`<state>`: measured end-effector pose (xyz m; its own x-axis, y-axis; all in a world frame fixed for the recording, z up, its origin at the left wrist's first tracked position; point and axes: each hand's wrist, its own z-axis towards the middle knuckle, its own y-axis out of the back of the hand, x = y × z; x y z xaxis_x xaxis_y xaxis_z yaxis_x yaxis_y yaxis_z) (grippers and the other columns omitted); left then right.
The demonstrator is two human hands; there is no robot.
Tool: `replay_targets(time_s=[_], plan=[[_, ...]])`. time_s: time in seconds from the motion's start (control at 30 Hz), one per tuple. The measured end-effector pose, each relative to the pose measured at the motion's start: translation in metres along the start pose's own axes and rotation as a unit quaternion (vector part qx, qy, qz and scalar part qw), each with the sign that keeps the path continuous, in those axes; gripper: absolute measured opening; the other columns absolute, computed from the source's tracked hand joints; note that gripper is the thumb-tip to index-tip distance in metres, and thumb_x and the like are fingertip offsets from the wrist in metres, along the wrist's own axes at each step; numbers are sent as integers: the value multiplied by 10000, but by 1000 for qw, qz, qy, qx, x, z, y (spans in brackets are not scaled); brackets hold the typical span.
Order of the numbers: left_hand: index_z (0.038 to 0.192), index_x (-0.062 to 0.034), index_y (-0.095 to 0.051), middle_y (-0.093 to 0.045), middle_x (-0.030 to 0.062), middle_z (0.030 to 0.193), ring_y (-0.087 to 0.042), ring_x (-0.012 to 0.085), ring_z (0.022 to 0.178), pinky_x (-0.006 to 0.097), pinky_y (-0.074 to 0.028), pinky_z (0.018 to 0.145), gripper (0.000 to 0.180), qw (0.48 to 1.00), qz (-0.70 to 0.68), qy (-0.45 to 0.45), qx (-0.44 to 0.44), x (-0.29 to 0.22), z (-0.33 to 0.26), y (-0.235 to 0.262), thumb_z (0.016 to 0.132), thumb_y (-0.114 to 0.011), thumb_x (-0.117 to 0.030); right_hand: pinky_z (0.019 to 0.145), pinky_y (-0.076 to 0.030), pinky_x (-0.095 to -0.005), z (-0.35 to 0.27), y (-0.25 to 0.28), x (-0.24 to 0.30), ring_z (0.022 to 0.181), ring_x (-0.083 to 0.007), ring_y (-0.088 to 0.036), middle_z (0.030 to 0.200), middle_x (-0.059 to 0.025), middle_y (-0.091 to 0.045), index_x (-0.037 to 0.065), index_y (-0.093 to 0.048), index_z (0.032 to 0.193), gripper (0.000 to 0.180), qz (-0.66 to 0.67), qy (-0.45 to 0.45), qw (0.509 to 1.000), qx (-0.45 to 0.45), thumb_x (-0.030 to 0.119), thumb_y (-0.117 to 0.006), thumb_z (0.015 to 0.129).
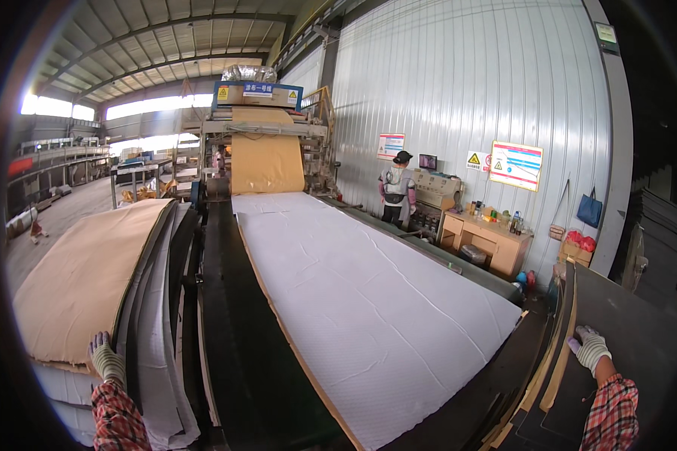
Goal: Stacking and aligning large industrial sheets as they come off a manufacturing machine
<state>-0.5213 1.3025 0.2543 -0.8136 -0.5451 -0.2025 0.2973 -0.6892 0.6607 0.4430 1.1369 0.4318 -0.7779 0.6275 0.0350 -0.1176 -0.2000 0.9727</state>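
My left hand (107, 358), in a striped work glove, rests with fingers stretched on the near edge of a tan sheet (90, 263). That sheet tops a stack whose white and dark layers droop at the side. At the far right, my gloved right hand (592, 348) lies on a dark grey sheet (635, 331), fingers out, near the tan-edged side of its stack. Between my arms, a long white quilted-looking sheet (368, 301) with creases and a tan left edge lies on a black conveyor belt (255, 376). Neither hand touches it.
Ahead stands a roller machine (259, 94) with a tan web (267, 161) coming down to the belt. A person (397, 188) stands by a control console (434, 188) along the right wall. A wooden desk (496, 244) with bottles stands nearer, beyond the belt's right side.
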Motion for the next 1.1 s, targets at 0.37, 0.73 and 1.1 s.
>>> replay_targets(time_s=[0.37,0.73,1.1], plan=[[1128,-8,-534,-523,172,1180,-459,304,1133,423,-302,1011,484,1000,-3,-12,-6,5,0,-6,713,-640,-234,1034,-271,-403,2,-2,-3,1239,-352,-359,1324,-214,-399,47,-469,1236,567,4,12,1000,-10,451,-477,838],[1130,-5,-534,-520,173,1187,-455,309,1140,421,-296,1019,492,1000,-7,-9,-5,2,0,-2,720,-632,-259,1033,-272,-406,4,-5,-5,1235,-354,-363,1324,-208,-402,53,-472,1234,550,0,7,1000,-13,436,-484,840],[1130,-12,-536,-521,174,1192,-454,310,1144,421,-303,1013,488,1000,-3,-8,2,2,0,0,723,-627,-266,1024,-279,-403,3,-5,-7,1227,-350,-373,1314,-208,-412,50,-470,1234,553,-5,16,1000,-16,440,-474,842]])
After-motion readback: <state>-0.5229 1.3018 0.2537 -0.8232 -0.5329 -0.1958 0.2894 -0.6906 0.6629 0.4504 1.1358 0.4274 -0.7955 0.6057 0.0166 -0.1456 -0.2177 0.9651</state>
